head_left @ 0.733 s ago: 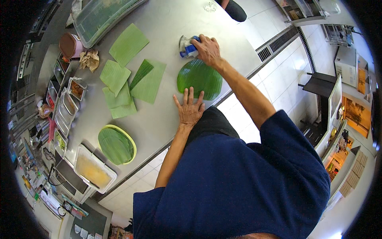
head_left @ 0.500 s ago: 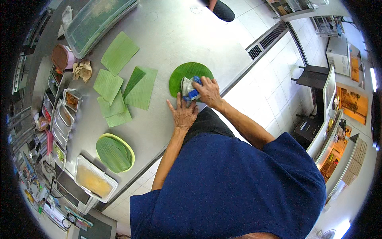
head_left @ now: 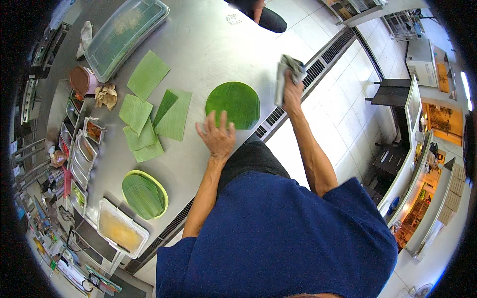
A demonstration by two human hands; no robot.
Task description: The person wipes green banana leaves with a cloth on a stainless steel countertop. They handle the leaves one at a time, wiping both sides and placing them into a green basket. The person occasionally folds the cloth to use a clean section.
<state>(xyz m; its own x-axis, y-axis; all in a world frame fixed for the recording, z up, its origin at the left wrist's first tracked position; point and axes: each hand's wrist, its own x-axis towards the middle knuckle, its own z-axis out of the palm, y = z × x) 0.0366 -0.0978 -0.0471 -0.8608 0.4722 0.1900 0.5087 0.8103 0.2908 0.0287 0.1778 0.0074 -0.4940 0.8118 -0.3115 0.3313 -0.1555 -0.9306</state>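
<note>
A round, dark green banana leaf piece [head_left: 233,102] lies flat on the steel table [head_left: 198,49] near its edge. My left hand [head_left: 218,139] is at the leaf's lower left edge, fingers spread and holding nothing; whether the fingertips touch it I cannot tell. Off to the right, beyond the table edge, my right hand [head_left: 293,94] grips a crumpled greyish cloth [head_left: 291,67], blurred by motion. Several paler cut banana leaf pieces [head_left: 149,74] lie left of the round one, some overlapping. More leaves [head_left: 143,196] fill a yellow-green oval container [head_left: 166,194] at the near left.
A large lidded plastic box [head_left: 126,35] stands at the far left. Down the left side are small food trays [head_left: 82,154], a brown-lidded tub [head_left: 82,80], crumpled brown paper [head_left: 106,96] and a white-rimmed container [head_left: 121,228]. Another person's dark-clothed leg [head_left: 272,21] shows past the far edge.
My right hand has lifted the cloth off the round leaf and swung right, past the table edge. My left hand has shifted slightly left. The leaf is now uncovered.
</note>
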